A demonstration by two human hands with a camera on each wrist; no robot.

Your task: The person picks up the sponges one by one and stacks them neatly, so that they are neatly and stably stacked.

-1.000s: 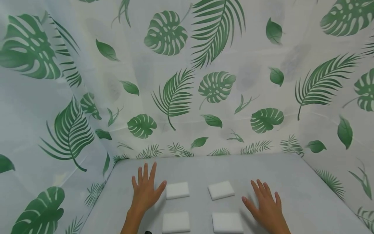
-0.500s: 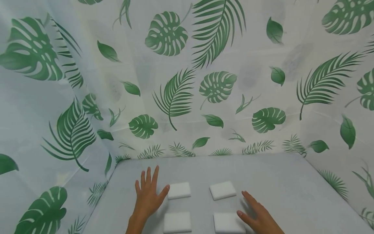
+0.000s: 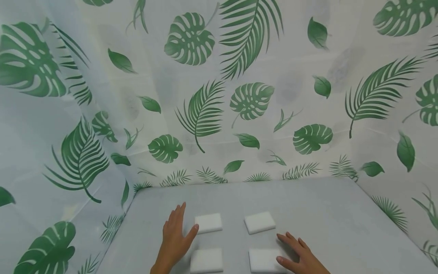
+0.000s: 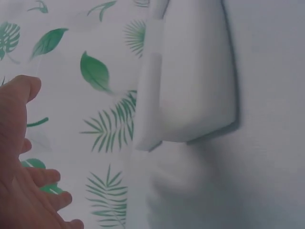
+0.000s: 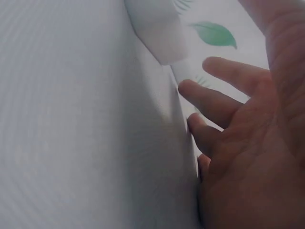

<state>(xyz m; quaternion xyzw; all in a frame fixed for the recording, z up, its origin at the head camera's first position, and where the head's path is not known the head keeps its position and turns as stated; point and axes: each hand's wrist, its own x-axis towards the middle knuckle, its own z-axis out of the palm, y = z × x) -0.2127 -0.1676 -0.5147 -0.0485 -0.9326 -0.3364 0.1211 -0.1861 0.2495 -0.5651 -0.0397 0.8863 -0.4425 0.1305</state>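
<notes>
While left hand [image 3: 175, 239] and right hand [image 3: 302, 256] are hovering, fingers loose, the right thumb [image 3: 286, 263] is perhaps risking jogging the near-right block [image 3: 262, 260].

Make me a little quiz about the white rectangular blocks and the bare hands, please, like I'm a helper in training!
1. How many white rectangular blocks lie on the pale grey flat surface?
2. Yes or no: does the bare left hand hold one of the white rectangular blocks?
3. Pick one. What is printed on the white wall covering?
A) blue fish
B) green leaves
C) red stars

Key:
1. Four.
2. No, the bare left hand holds nothing.
3. B.
</notes>
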